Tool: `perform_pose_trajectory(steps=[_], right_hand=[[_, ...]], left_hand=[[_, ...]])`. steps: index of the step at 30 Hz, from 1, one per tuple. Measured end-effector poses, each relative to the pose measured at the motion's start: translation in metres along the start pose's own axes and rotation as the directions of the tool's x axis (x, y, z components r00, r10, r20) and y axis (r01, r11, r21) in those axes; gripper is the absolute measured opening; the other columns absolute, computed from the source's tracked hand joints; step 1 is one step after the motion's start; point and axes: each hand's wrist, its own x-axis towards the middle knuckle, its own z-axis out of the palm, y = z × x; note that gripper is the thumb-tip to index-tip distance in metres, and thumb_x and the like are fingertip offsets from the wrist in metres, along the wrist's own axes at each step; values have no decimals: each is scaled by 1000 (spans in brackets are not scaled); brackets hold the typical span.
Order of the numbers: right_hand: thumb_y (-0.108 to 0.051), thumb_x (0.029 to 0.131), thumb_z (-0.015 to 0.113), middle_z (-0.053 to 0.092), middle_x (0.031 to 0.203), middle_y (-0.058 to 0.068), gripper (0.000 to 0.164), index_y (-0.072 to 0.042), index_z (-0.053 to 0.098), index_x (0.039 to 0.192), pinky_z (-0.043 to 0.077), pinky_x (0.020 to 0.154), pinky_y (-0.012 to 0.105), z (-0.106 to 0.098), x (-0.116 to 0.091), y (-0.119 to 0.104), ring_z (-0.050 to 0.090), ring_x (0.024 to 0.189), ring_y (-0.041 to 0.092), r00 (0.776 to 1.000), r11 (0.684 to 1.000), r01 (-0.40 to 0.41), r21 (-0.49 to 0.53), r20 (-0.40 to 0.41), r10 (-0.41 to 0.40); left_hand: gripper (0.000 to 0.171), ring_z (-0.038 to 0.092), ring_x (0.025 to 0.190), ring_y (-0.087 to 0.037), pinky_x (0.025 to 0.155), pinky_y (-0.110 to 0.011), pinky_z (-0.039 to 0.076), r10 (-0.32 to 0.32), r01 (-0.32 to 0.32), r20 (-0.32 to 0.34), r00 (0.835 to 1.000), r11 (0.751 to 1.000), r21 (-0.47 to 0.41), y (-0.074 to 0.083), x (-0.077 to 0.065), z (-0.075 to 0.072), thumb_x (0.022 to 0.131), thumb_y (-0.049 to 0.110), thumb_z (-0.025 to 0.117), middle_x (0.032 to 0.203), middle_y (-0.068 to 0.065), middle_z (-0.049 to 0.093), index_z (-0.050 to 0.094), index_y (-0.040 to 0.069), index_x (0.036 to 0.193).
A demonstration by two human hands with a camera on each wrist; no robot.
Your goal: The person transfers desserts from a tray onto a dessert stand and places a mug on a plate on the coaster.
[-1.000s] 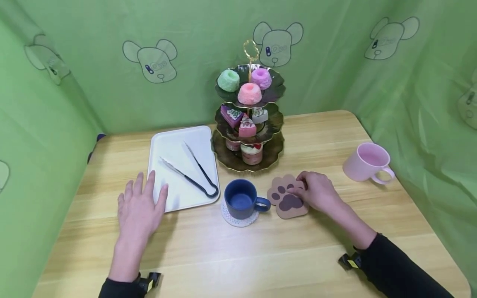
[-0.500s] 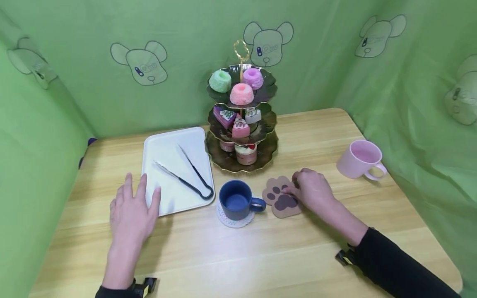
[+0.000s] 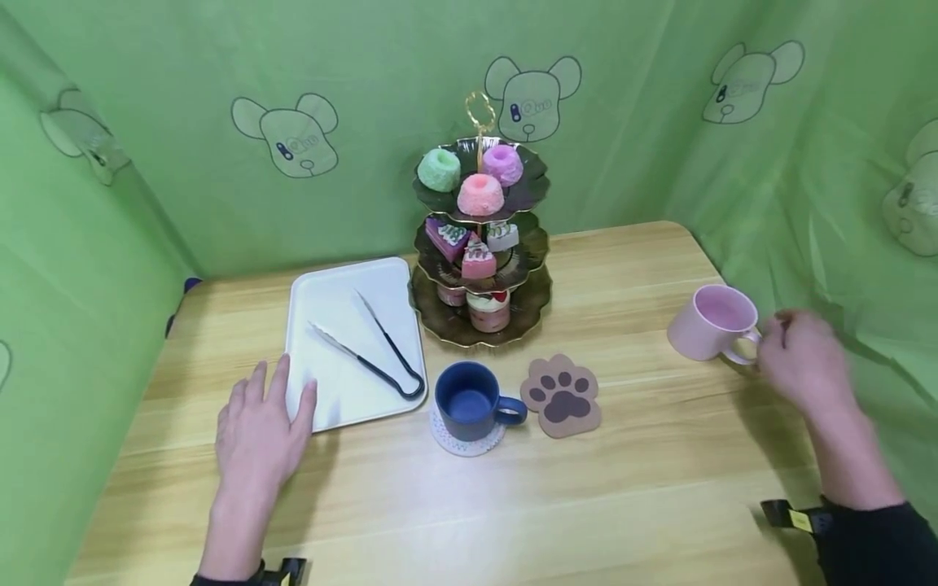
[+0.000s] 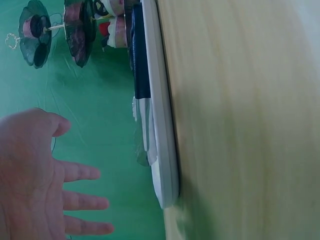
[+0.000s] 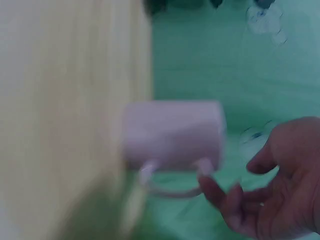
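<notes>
A pink mug [image 3: 712, 322] stands at the right of the table, its handle toward my right hand [image 3: 802, 358]. In the right wrist view that hand's fingers are loosely bent near the top of the handle [image 5: 172, 192], with the thumb apart; whether a fingertip touches it I cannot tell. My left hand [image 3: 260, 435] has its fingers straight and spread beside the left edge of a white tray [image 3: 352, 285]. Black-handled tongs [image 3: 384, 374] lie spread on that tray. A paw-shaped coaster [image 3: 564, 407] lies flat to the right of a blue mug [image 3: 469, 403].
The blue mug stands on a round patterned coaster [image 3: 465, 446]. Behind it rises a three-tier stand [image 3: 476, 334] holding toy-like cakes and desserts. Green printed curtain [image 3: 366, 203] hangs round the back and sides of the wooden table [image 3: 410, 521].
My right hand has let go of the paw-shaped coaster and moved right to the pink mug's handle. The left hand has stayed by the tray. The view has shifted slightly.
</notes>
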Motion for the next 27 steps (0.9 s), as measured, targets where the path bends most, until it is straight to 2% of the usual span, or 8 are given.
perform_pose_trajectory(steps=[3, 5, 7, 9, 16, 21, 24, 27], right_hand=[[-39, 100, 23, 59, 96, 25, 58, 10, 42, 125, 52, 59, 43, 17, -1, 15, 61, 77, 32, 994, 992, 7, 129, 107, -20], [-43, 100, 22, 58, 97, 23, 59, 8, 44, 118, 55, 57, 32, 25, -2, 20, 63, 73, 22, 990, 971, -22, 237, 140, -12], [-44, 100, 23, 54, 100, 23, 57, 7, 44, 113, 56, 59, 29, 28, -4, 20, 62, 73, 17, 986, 938, -42, 343, 168, -17], [-43, 100, 23, 51, 96, 22, 54, 6, 43, 108, 54, 59, 29, 29, -8, 15, 58, 73, 15, 981, 918, -47, 394, 191, -32], [-37, 102, 24, 48, 91, 20, 48, 7, 44, 102, 53, 61, 32, 44, -33, -39, 54, 74, 23, 946, 873, 27, 487, 270, -180], [-35, 102, 27, 51, 84, 23, 46, 7, 46, 97, 51, 53, 33, 59, -50, -80, 52, 67, 26, 893, 824, 75, 562, 330, -306], [-37, 101, 30, 54, 77, 20, 46, 5, 47, 93, 50, 50, 33, 68, -58, -97, 51, 62, 27, 868, 818, 81, 570, 363, -338], [-39, 100, 32, 55, 74, 17, 46, 2, 48, 90, 48, 48, 32, 77, -64, -107, 51, 61, 27, 858, 826, 75, 558, 386, -338]], left_hand=[[67, 24, 126, -54, 97, -73, 22, 8, -8, 2, 1000, 1000, 5, 1, 2, 1, 95, 57, 29, 146, -25, 23, 25, 15, 147], [67, 24, 126, -53, 98, -73, 22, 15, -15, 0, 1000, 1000, 3, 3, 3, 2, 94, 57, 29, 146, -25, 23, 25, 16, 147], [67, 24, 126, -53, 98, -73, 22, 20, -20, -9, 1000, 1000, 1, 4, 4, 2, 94, 57, 29, 146, -25, 24, 25, 16, 147], [67, 23, 126, -53, 98, -73, 21, 20, -20, -15, 1000, 1000, 2, 4, 4, 2, 94, 58, 30, 146, -24, 23, 25, 16, 147], [67, 22, 127, -53, 98, -73, 20, 0, 0, -4, 1000, 1000, 24, -2, -2, -3, 94, 57, 30, 148, -24, 22, 25, 16, 147], [67, 21, 128, -52, 98, -73, 21, -8, 8, 3, 1000, 1000, 24, -4, -7, -4, 94, 57, 29, 148, -23, 22, 24, 16, 147], [67, 21, 128, -52, 98, -73, 21, -20, 20, 5, 1000, 999, 25, -5, -10, -5, 94, 57, 29, 148, -22, 22, 24, 16, 147], [67, 20, 128, -52, 98, -73, 20, -28, 28, 12, 1000, 999, 30, -5, -13, -6, 94, 58, 29, 148, -22, 21, 23, 17, 147]])
